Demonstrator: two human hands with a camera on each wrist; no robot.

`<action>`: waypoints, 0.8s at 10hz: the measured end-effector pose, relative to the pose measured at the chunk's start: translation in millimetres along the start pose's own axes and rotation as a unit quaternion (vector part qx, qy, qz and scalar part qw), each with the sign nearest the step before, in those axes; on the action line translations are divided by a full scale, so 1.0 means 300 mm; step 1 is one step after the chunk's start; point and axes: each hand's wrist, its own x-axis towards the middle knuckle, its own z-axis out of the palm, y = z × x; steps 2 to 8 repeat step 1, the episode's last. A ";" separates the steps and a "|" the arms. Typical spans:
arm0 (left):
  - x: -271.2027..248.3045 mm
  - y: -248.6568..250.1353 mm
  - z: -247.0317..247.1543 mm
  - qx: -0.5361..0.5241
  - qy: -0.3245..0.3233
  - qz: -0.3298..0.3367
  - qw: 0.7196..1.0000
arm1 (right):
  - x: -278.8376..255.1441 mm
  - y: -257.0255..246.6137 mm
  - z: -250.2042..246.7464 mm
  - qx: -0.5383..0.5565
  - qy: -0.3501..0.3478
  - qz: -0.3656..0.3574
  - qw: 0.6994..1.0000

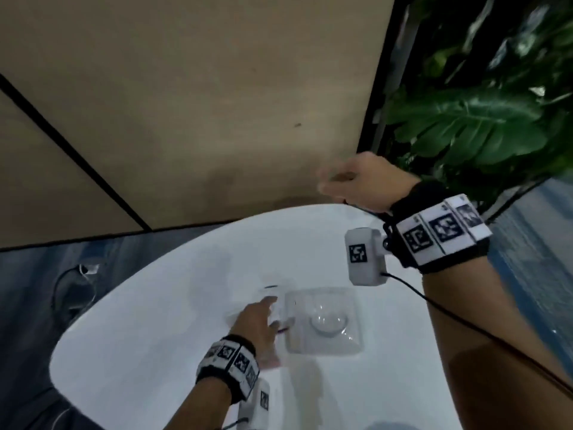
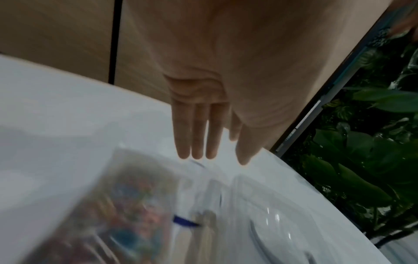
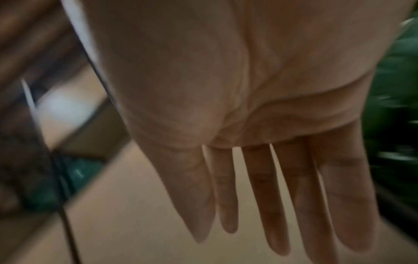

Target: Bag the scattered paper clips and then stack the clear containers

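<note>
My white bench (image 1: 173, 308) stands against a tan panelled wall (image 1: 192, 97), leafy plants (image 1: 474, 119) to the right. My left hand (image 1: 259, 324), fingers straight, hovers beside the clear containers (image 1: 324, 321); my right hand (image 1: 362, 181) hangs spread and empty past the bench's far edge. Only the left wrist view shows the bag of paper clips (image 2: 126, 205), blurred, lying just left of the containers.

Left hand (image 1: 259, 325) beside clear container (image 1: 324, 321), right hand (image 1: 356, 181) raised

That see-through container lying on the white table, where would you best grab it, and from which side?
Probably by its flat outer rim, coming from above on the right. The clear container lies flat with a raised dome in the middle, too slick and round to pinch. The left hand and the bag of paper clips crowd its left edge, while the right hand hangs open over the table's far edge.
</note>
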 end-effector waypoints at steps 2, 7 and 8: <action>-0.163 -0.042 -0.201 0.072 -0.048 -0.005 0.996 | -0.112 -0.460 -0.448 0.047 0.107 -0.154 0.981; -0.163 -0.042 -0.201 0.072 -0.048 -0.005 0.996 | -0.112 -0.460 -0.448 0.047 0.107 -0.154 0.981; -0.163 -0.042 -0.201 0.072 -0.048 -0.005 0.996 | -0.112 -0.460 -0.448 0.047 0.107 -0.154 0.981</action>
